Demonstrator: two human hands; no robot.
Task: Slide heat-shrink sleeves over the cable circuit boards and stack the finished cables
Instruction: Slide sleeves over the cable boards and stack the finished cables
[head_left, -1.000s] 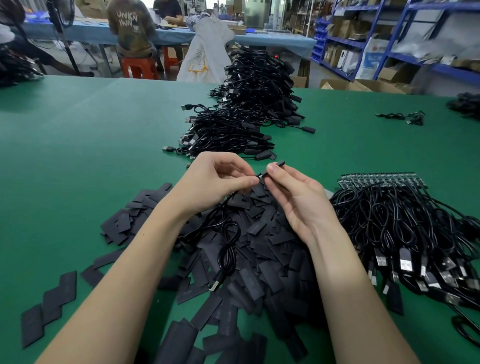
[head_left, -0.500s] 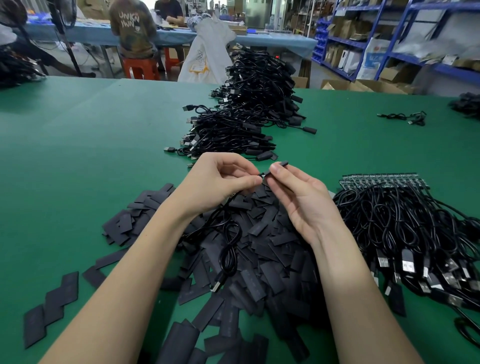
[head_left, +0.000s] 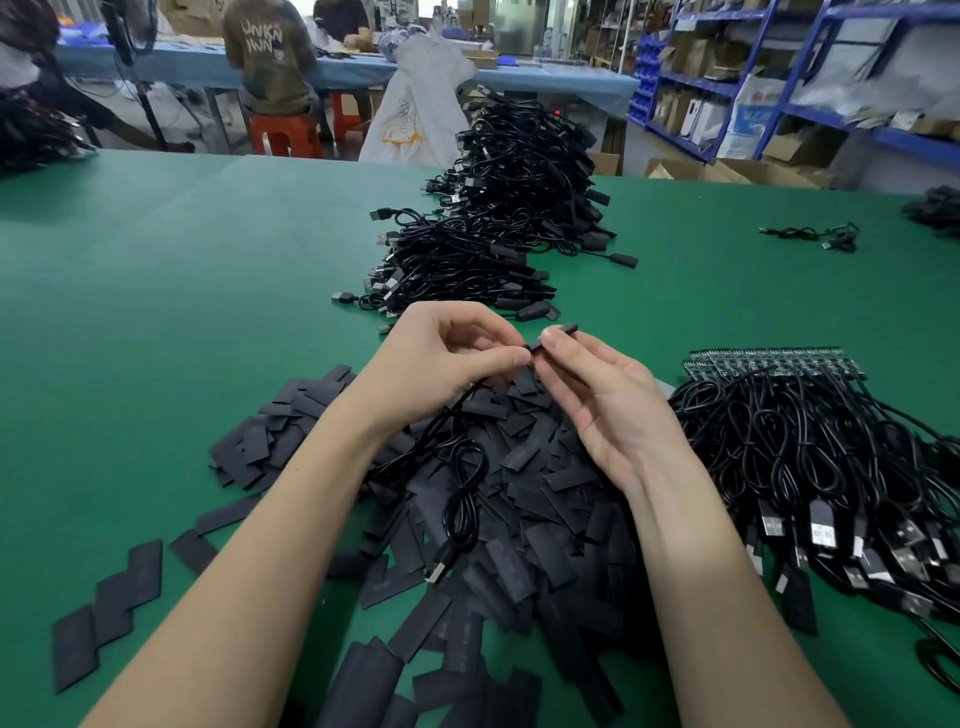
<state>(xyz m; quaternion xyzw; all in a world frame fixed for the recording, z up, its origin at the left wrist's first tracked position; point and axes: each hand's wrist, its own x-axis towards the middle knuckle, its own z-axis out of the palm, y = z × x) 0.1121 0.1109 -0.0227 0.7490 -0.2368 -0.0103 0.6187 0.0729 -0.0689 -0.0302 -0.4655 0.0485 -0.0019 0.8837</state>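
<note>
Pinching sleeve (head_left: 560, 332) – both hands (head_left: 452, 358) – over cable (head_left: 462, 499)

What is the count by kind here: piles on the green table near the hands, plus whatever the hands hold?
Sleeve pile: 1
Bare-board cable pile: 1
Finished stack: 1
Cable, pinched by left hand: 1
Sleeve, pinched by right hand: 1
Total: 5
</note>
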